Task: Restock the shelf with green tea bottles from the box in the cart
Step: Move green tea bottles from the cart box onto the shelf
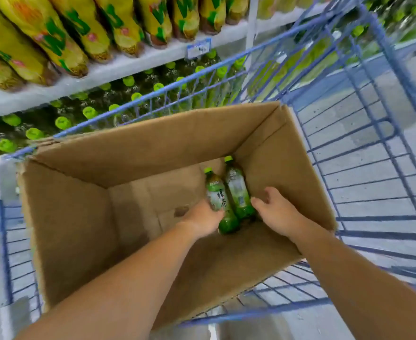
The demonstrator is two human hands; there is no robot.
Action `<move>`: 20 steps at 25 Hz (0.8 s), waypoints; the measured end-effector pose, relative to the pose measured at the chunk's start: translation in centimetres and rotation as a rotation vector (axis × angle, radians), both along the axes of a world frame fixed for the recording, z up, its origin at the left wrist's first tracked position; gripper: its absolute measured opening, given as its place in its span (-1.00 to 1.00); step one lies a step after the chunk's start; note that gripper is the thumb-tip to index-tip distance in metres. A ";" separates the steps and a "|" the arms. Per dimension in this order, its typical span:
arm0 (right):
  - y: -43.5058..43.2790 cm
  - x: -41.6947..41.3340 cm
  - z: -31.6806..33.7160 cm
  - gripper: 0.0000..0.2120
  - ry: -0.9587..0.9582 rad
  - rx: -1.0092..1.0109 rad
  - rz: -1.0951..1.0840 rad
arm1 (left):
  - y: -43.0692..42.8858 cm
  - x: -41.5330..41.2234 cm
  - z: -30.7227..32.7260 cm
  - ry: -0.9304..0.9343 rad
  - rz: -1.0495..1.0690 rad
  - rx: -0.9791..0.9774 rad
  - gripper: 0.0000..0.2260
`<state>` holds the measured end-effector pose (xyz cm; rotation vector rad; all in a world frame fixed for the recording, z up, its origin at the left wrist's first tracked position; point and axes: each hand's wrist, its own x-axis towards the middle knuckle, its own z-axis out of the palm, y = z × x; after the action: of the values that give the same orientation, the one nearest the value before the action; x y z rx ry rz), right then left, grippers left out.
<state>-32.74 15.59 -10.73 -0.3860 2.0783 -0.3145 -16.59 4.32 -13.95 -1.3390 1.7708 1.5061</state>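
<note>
**Box** (153,148): open-topped cardboard, standing in a blue wire cart (364,153).

**Contents:** two green tea bottles lying side by side in the box's far right corner, caps pointing away.

- Left bottle (217,200): the left hand (203,218) curls round its lower body, probably to lift it out.
- Right bottle (237,190): the right hand (275,212) lies against its side with fingers bent. Whether it grips cannot be told.

**Beyond the box:** shelf (128,67) holding green-capped bottles (89,112), the likely destination.

**Beneath the cart:** grey floor (413,141).
</note>
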 end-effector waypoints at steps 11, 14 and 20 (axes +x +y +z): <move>-4.8 -2.3 -13.4 -0.65 0.148 0.274 0.307 | 1.3 -5.6 -12.3 -0.209 0.300 -0.013 -0.58; -5.4 -2.2 -15.0 -0.75 0.301 0.257 0.301 | 2.5 -6.2 -13.5 -0.199 0.419 0.005 -0.47; -5.6 -1.5 -16.3 -0.40 0.176 0.210 0.227 | 1.7 -3.9 -14.3 -0.178 0.364 -0.047 -0.49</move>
<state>-34.21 9.95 -27.06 -0.5321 2.1866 0.0756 -20.51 6.01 -28.24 -1.8356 1.5190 1.4740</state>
